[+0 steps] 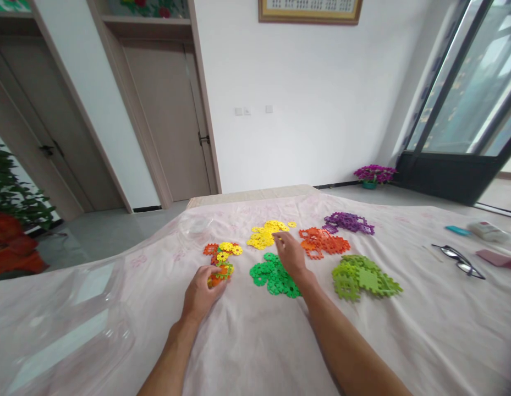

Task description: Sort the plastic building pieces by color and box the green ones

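My left hand [202, 292] is curled around the near end of a small mixed cluster of interlocking plastic pieces [224, 269], orange, yellow and light green. Yellow flower-shaped pieces and orange square ones lie at the cluster's far end. My right hand [291, 254] reaches to the right edge of the yellow pile [263, 234], fingertips pinched together; whatever is between them is hidden. Under and beside the right wrist lies a pile of green round pieces [274, 275]. To its right are an orange-red pile [323, 242], a purple pile [349, 222] and a light green pile [364, 279].
Clear plastic packaging [82, 324] lies at the left, with another clear container [196, 224] farther back. Eyeglasses [459, 260], a blue item [457, 230], a white packet [487, 231] and a pinkish case [498, 258] rest at the right on the pale tablecloth [255, 341].
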Demonstrator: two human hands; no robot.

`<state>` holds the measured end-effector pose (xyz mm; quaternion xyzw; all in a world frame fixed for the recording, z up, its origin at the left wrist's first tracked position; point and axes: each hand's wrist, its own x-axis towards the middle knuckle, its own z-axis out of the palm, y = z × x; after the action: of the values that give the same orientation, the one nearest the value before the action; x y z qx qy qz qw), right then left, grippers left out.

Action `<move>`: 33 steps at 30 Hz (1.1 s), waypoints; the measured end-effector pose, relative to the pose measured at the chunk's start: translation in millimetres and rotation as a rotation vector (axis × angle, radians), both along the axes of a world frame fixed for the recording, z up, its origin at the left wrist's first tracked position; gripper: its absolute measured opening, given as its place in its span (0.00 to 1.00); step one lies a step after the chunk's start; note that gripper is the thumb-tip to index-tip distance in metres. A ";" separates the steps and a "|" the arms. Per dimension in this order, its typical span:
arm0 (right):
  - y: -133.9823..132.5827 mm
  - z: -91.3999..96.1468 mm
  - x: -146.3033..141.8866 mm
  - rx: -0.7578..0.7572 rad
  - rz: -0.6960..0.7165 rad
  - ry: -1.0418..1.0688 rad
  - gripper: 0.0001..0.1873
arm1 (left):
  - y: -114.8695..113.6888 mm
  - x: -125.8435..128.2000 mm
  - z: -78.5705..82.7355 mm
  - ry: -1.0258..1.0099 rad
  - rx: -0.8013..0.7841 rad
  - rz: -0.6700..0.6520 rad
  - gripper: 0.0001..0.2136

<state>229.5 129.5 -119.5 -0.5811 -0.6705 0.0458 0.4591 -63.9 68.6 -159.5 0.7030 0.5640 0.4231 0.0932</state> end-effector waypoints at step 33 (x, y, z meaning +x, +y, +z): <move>-21.5 48.3 114.6 -0.197 -0.530 0.139 0.23 | 4.9 -5.8 -7.3 0.005 -0.100 0.009 0.20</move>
<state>344.1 108.0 -71.1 -0.7734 -0.4544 0.0287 0.4411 -69.6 73.5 -166.7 0.6958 0.5878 0.3933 0.1249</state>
